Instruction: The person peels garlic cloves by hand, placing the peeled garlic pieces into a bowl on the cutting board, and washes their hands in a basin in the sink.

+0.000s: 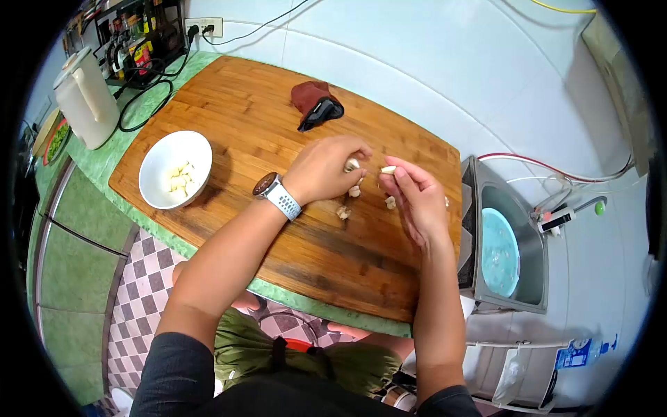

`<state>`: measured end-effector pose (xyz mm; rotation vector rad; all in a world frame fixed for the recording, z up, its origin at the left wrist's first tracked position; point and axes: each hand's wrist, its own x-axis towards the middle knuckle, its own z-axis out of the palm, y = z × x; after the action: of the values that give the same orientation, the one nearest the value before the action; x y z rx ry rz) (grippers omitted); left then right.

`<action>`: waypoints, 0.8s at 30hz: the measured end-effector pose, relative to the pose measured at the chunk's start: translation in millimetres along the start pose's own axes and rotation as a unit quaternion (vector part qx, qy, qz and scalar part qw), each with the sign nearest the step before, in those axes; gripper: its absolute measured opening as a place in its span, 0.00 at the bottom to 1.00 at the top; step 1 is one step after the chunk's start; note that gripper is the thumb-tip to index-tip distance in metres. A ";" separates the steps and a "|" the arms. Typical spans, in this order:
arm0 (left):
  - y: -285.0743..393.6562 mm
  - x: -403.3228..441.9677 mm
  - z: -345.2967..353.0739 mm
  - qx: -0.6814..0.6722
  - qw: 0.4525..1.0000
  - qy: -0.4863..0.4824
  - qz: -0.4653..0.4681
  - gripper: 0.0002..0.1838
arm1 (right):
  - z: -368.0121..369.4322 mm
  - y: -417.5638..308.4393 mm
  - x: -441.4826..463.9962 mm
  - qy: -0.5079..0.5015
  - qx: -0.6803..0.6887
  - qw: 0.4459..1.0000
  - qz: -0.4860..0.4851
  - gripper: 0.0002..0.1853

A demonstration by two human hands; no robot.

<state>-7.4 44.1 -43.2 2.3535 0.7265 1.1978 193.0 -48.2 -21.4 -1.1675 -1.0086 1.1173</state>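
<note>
Garlic peeling, by the look of it! | left hand (328,164): fingers gripped garlic piece (352,165) | right hand (422,198): fingers pinched clove (388,169) | next move likely called for careful thumb-work

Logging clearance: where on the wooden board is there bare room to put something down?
Bare board lies between the white bowl and the dark red item, and from the garlic pieces to its near edge. Crowded: around the left hand and right hand, where pieces lie.

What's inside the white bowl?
The bowl holds a small heap of pale garlic cloves. The upper ones show; whatever lies beneath them, and the patch of bowl they cover, cannot be seen.
</note>
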 end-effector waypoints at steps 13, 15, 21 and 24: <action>23.5 7.6 -10.9 -0.363 0.911 -0.122 -0.157 0.15 | 3.7 -0.8 -1.8 -0.039 -0.026 0.992 -0.114 0.11; 21.8 6.6 -8.1 -0.359 0.925 -0.082 -0.092 0.18 | 3.5 -0.4 -2.6 -0.040 -0.028 0.990 -0.131 0.10; 33.4 6.7 -13.3 -0.345 0.929 -0.054 -0.122 0.16 | 9.0 -6.3 -8.9 -0.038 0.003 0.988 -0.153 0.09; 33.0 6.8 -10.6 -0.331 0.941 -0.007 -0.070 0.12 | 11.6 -5.3 -10.1 -0.019 -0.030 0.986 -0.164 0.10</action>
<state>-4.0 23.6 -14.6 1.7207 0.3889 1.1356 180.6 -56.4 -14.9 -0.9861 -1.2217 0.8534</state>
